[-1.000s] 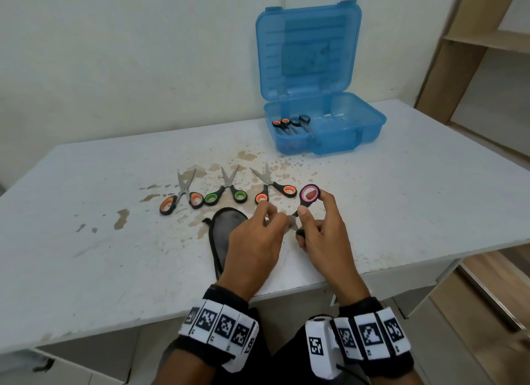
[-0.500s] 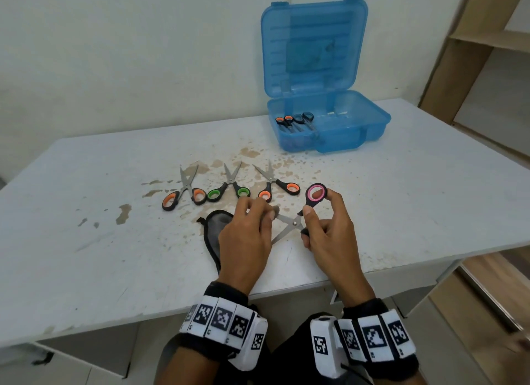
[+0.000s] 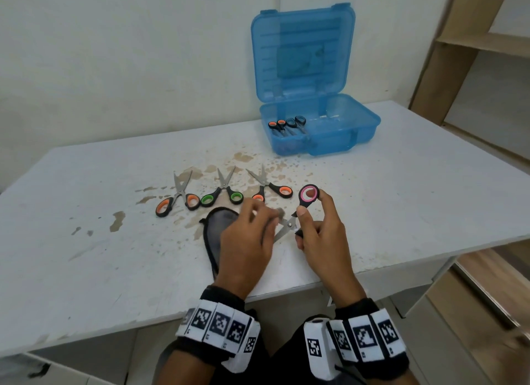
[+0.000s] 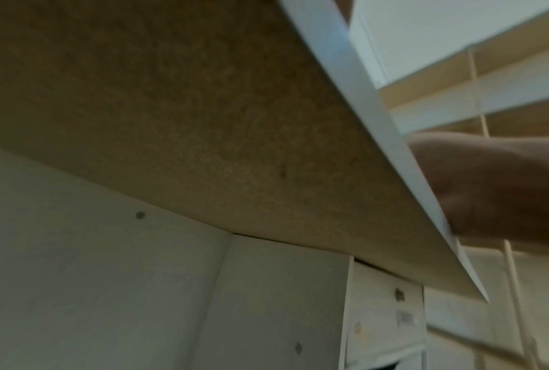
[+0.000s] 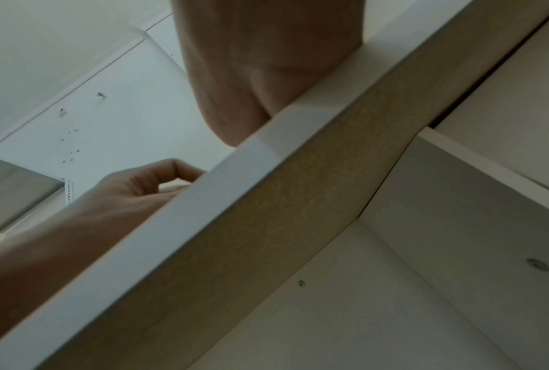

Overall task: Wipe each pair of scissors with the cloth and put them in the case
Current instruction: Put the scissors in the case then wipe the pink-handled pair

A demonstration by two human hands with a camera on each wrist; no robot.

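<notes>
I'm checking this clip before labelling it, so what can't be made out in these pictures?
- Head view: left hand is motion-blurred and covers part of the cloth and the pink scissors' blade tips, so its grip is unclear.
- Head view: scissors in the case are too small to count surely.
- Both wrist views: the table edge hides the fingers.

Bare table [image 3: 401, 201] between right hand [image 3: 321, 235] and open case [image 3: 344, 138].

The left hand [image 3: 246, 238] is motion-blurred and hides the tips of the pink scissors [image 3: 298, 212]
</notes>
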